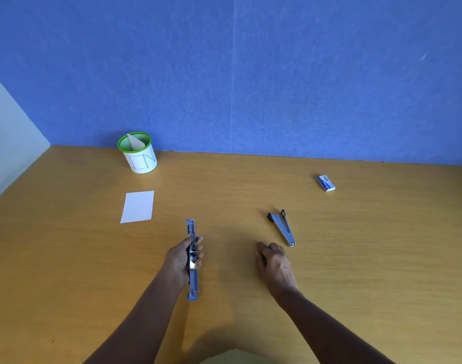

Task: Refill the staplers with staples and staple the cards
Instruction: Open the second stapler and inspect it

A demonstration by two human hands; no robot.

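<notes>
My left hand (pixel 182 261) grips a blue and silver stapler (pixel 191 229) that is swung fully open into one long line, pointing away from me. My right hand (pixel 274 264) hovers low over the wooden table (pixel 356 258) with its fingers curled and nothing in it. Just beyond that hand lies a second stapler (pixel 282 226), silver with black ends, spread in a V. A small blue and white staple box (pixel 326 183) rests farther back on the right. A white card (pixel 138 206) lies flat to the left.
A green-rimmed mesh cup (pixel 138 152) wrapped in white paper stands at the back left, with another card sticking out of it. A blue wall closes the far edge of the table, and a pale panel bounds the left side.
</notes>
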